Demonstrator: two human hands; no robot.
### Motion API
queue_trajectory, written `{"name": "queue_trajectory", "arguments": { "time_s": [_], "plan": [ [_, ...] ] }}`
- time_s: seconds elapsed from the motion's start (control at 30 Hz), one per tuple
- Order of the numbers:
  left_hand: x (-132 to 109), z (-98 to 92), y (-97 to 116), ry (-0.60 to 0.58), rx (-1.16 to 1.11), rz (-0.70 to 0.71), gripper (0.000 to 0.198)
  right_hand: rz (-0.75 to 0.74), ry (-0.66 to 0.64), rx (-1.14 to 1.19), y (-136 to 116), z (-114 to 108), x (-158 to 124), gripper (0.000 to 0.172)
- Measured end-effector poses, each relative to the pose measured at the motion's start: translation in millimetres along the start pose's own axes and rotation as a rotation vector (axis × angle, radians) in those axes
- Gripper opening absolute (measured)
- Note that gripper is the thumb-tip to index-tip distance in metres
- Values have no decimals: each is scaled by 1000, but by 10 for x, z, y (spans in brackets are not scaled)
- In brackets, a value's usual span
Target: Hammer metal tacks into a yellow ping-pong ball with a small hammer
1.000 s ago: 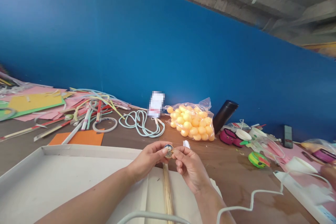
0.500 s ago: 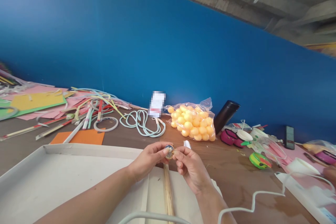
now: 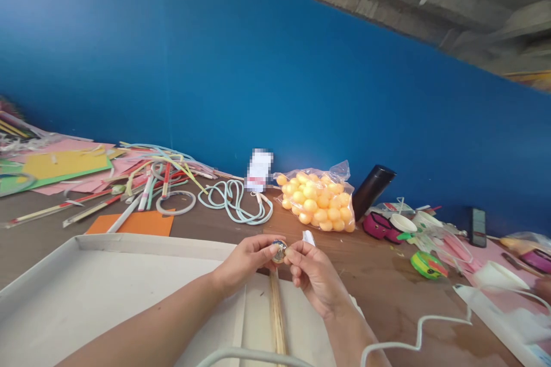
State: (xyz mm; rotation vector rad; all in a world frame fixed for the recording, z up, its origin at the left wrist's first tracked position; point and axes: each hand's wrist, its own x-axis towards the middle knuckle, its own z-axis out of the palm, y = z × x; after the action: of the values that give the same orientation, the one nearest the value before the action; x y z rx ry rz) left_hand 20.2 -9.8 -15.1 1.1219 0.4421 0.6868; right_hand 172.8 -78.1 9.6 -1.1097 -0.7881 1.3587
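Note:
My left hand is closed, thumb and fingers pinching a small shiny silver round thing, whose kind I cannot make out. At its right edge, my right hand is closed too, with thumb and forefinger pinched against the rim and the other fingers curled in. Below both hands, a bundle of thin wooden sticks lies lengthwise on a white cardboard tray. A white cord crosses in front at the bottom of the view.
Behind my hands lie a bag of orange balls, a coiled light-blue cord and a leaning black bottle. Paper sheets and sticks cover the left. A green tape measure and a power strip are on the right.
The view has shifted slightly. Both hands stay together at the silver round thing, which has turned a little between the fingers.

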Motion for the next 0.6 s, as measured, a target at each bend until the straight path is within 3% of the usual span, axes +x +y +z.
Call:
{"name": "queue_trajectory", "arguments": {
  "time_s": [0.6],
  "plan": [
    [3, -18, -14, -5, 142, -9, 43, 6, 3, -123, -15, -14, -27, 19]
  ]
}}
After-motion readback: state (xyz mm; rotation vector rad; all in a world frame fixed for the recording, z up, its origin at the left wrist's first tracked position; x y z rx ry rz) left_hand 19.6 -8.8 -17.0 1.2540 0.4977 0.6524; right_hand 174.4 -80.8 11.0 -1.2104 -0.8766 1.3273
